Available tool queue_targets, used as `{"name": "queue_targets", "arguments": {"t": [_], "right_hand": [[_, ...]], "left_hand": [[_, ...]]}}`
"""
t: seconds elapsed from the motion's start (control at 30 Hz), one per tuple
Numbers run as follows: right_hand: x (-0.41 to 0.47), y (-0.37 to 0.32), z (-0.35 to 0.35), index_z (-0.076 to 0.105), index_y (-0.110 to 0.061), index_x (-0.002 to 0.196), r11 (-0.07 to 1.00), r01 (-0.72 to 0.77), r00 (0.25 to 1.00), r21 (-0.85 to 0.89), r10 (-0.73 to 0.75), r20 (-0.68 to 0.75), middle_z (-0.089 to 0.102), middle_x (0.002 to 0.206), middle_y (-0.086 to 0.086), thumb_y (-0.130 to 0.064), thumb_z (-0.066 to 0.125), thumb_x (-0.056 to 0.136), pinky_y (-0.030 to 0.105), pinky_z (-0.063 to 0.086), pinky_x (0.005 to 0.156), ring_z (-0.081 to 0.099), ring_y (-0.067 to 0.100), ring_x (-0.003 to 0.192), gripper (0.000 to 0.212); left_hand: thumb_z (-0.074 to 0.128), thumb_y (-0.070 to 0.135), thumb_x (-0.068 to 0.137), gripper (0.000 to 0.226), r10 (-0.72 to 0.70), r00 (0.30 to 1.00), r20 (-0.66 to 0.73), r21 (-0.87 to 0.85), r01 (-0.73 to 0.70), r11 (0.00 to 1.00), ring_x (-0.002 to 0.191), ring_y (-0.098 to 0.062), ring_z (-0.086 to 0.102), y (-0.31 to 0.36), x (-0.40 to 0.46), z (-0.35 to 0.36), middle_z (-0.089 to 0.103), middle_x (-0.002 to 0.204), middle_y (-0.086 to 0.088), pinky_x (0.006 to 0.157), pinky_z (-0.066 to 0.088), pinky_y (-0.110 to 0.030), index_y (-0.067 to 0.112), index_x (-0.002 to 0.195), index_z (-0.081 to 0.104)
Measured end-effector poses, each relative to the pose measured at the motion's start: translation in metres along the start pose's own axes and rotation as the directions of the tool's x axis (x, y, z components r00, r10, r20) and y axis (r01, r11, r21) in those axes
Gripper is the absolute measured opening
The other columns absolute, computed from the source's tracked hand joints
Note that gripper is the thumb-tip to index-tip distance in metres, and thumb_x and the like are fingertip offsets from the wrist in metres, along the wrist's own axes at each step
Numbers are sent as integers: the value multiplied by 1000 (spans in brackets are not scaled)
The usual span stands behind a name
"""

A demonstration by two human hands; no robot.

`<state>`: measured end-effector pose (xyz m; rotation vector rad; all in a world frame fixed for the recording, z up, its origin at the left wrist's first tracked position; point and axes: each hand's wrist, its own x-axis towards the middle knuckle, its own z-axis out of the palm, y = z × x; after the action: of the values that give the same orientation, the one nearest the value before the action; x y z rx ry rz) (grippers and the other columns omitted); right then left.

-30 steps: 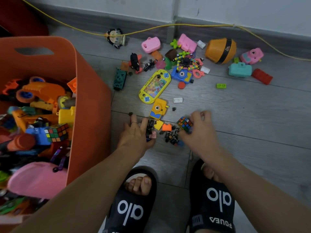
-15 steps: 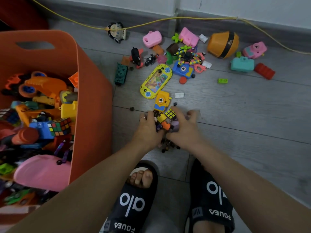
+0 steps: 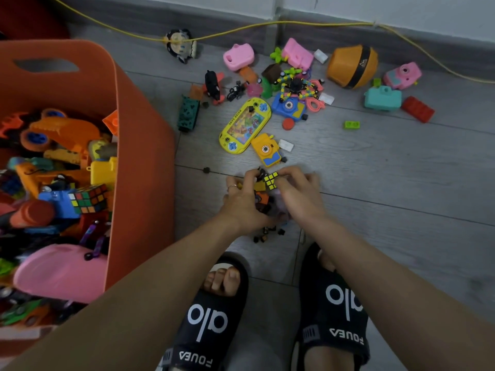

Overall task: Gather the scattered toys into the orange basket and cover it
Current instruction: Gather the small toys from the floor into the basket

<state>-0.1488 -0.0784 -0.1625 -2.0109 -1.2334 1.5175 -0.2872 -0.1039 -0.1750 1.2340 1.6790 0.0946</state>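
The orange basket [image 3: 142, 145] stands at the left, filled with many toys. My left hand [image 3: 241, 204] and my right hand [image 3: 300, 196] are cupped together just above the floor, both closed around one pile of small toys [image 3: 263, 195] with a small puzzle cube [image 3: 270, 180] on top. A few tiny black pieces [image 3: 267, 232] lie under my wrists. Beyond my hands lie a yellow handheld water game [image 3: 245, 125], a small orange-yellow toy camera [image 3: 266, 149] and a blue toy camera [image 3: 288, 107]. No cover is visible.
More toys lie near the wall: an orange helmet-shaped toy [image 3: 352, 65], pink toy [image 3: 238, 57], teal camera [image 3: 382, 97], pink camera [image 3: 401, 74], red brick [image 3: 417, 109], green brick [image 3: 351, 125]. A yellow cord [image 3: 241, 29] runs along the baseboard. My sandalled feet [image 3: 214, 311] are below.
My hands, apart on the floor a second ago, have swept together and scooped the small toys into one pile between them; the puzzle cube now sits on top.
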Motion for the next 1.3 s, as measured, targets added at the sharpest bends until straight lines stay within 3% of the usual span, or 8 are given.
{"name": "queue_targets", "arguments": {"t": [0.13, 0.27, 0.4, 0.67, 0.8, 0.93, 1.13, 1.3], "right_hand": [[1, -1, -5, 50, -43, 134, 976, 116, 989, -183, -97, 109, 27, 121, 2, -24, 60, 87, 31, 51, 93, 51, -8, 86, 52], [5, -2, -6, 56, -33, 128, 912, 251, 966, -325, -215, 142, 29, 117, 5, -25, 69, 83, 20, 43, 92, 26, -37, 90, 48], [7, 3, -6, 58, -29, 123, 891, 280, 960, -357, -272, 73, 30, 111, 2, -21, 74, 80, 31, 51, 87, 49, 3, 76, 46], [11, 15, -22, 59, -23, 118, 937, 202, 968, -284, -235, -85, 37, 107, 3, -13, 69, 85, 38, 56, 77, 48, -4, 73, 36], [10, 10, -23, 59, -22, 117, 973, 137, 985, -187, -153, -76, 41, 112, 8, -10, 66, 87, 4, 43, 50, 47, 0, 70, 33], [7, -10, -23, 59, -30, 106, 1000, 28, 999, 13, -28, -43, 50, 116, 16, -12, 70, 81, 24, 49, 36, 65, 25, 61, 33], [-24, -103, -46, 54, -35, 110, 994, 69, 994, 79, -75, 75, 57, 89, 6, -11, 72, 81, 57, 59, 63, 69, 39, 66, 42], [-90, -218, -45, 53, -25, 113, 964, 239, 956, 114, -254, 149, 54, 88, 3, -2, 68, 84, 39, 56, 41, 58, 22, 48, 39]], "left_hand": [[86, 22, 64, 122, 4, 999, 52, 216, -15, 976, 120, -36, 40, 4, 2, 2, 8, 139, -7, 96, 48, -45, 49, 148, 1], [83, 17, 67, 116, 5, 1000, 18, 279, -10, 960, 114, -37, 47, 4, 6, 1, 10, 142, -11, 93, 50, -47, 45, 148, 5], [76, 13, 75, 84, 88, 994, -59, 296, -66, 953, 94, -35, 58, -3, 13, 0, 22, 136, -15, 81, 55, -46, 31, 140, 26], [70, 18, 85, 71, 169, 985, -39, 518, -125, 846, 101, -32, 56, -1, 16, 2, 22, 143, -15, 87, 53, -43, 18, 145, 32], [67, 23, 86, 62, 145, 989, -26, 412, -122, 903, 98, -32, 57, 2, 15, 0, 26, 140, -15, 85, 52, -42, 15, 140, 37], [65, 26, 88, 45, 104, 993, -60, 307, -81, 948, 97, -35, 56, 10, 12, -14, 32, 133, -18, 89, 51, -43, 12, 127, 46], [69, 25, 86, 36, 177, 981, -79, 281, -148, 948, 87, -37, 61, 49, -21, -85, 41, 122, -22, 73, 59, -42, 12, 115, 53], [67, 24, 85, 31, 311, 915, -256, 380, -200, 903, 95, -31, 57, 85, -96, -186, 58, 97, -14, 71, 37, -26, 6, 109, 59]]}}
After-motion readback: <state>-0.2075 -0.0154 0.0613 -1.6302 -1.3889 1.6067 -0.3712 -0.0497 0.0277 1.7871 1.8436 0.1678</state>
